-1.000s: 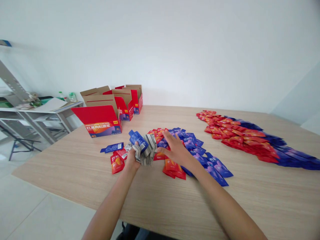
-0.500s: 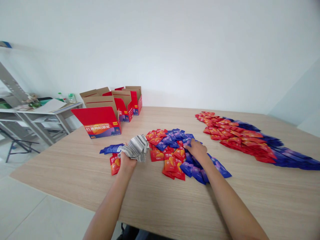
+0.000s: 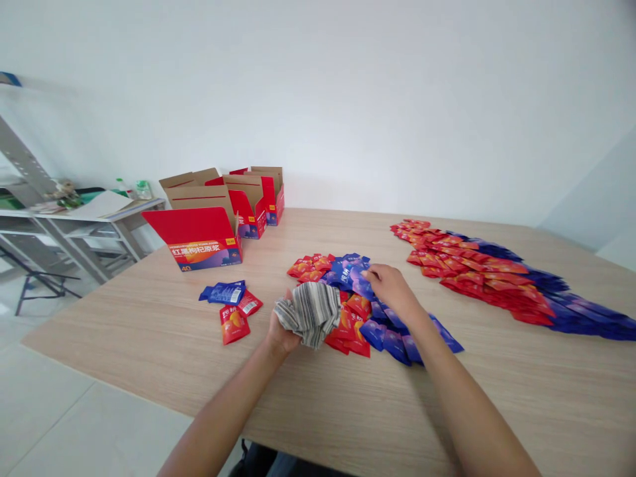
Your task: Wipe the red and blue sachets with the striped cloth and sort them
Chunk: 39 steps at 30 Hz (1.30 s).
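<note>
My left hand (image 3: 284, 332) is closed around a bunched striped cloth (image 3: 313, 313). The cloth hangs over the middle pile and hides part of it. My right hand (image 3: 395, 289) pinches a blue sachet (image 3: 360, 279) by its edge, just right of the cloth. Under and around both hands lie loose red sachets (image 3: 354, 330) and blue sachets (image 3: 395, 346), overlapping one another. Left of my left hand is a small group: blue sachets (image 3: 227, 293) partly stacked and two red sachets (image 3: 233, 324).
Several open red cartons (image 3: 206, 255) with raised flaps stand at the table's back left. A long fanned row of red sachets (image 3: 489, 281) and blue sachets (image 3: 591, 315) runs along the right. Beyond the table's left edge are a grey desk (image 3: 116, 222) and a stool (image 3: 42, 281).
My left hand has carried the cloth rightward from the small left group to the middle pile, uncovering that group. My right hand now pinches a raised blue sachet.
</note>
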{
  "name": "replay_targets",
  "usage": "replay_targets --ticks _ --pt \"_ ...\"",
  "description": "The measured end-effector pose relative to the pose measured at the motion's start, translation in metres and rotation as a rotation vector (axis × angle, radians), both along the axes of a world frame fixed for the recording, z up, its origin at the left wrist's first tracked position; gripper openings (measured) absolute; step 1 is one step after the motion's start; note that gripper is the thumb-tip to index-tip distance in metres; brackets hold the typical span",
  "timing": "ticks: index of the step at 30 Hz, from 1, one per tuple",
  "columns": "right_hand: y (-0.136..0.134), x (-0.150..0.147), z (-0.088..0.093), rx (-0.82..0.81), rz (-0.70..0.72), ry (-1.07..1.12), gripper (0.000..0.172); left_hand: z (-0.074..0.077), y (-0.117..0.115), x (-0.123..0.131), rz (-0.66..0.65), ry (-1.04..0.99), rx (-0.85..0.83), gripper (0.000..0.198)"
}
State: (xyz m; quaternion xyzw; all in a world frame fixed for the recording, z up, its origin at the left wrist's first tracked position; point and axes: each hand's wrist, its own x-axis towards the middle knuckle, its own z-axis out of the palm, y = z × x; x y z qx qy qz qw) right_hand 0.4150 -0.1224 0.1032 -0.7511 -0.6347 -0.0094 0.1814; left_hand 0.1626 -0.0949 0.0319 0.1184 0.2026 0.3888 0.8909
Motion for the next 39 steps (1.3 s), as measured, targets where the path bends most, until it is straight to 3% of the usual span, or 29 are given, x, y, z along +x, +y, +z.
replay_targets --ticks 4,8,11,14,18,22,30,34,39 --pt "-0.015 -0.083 -0.011 0.176 0.124 -0.074 0.028 0.003 -0.004 -0.001 0.063 0.001 0.025 0.053" --pt "-0.029 -0.131 -0.030 0.319 0.435 -0.124 0.029 0.007 -0.003 -0.005 0.134 -0.018 0.042 0.047" --pt "-0.031 -0.132 -0.037 0.346 0.558 -0.141 0.050 0.008 -0.004 -0.007 0.113 -0.040 0.048 0.050" --pt "-0.027 -0.124 -0.040 0.276 0.571 -0.173 0.079 0.008 -0.008 -0.005 0.028 -0.075 0.059 0.053" --pt "-0.022 -0.121 -0.047 0.216 0.547 -0.168 0.094 0.009 -0.018 0.002 -0.146 -0.056 0.028 0.056" --pt "-0.021 -0.124 -0.052 0.200 0.548 -0.146 0.091 0.013 -0.020 0.003 -0.116 -0.035 0.020 0.050" --pt "-0.037 -0.139 -0.041 0.136 0.611 -0.177 0.073 0.016 0.000 -0.018 0.161 0.011 -0.037 0.050" --pt "-0.044 -0.151 -0.044 0.141 0.670 -0.172 0.059 0.010 0.008 -0.023 0.261 0.030 -0.051 0.046" --pt "-0.048 -0.162 -0.053 0.176 0.686 -0.155 0.064 -0.007 0.010 -0.022 0.307 0.047 -0.077 0.042"
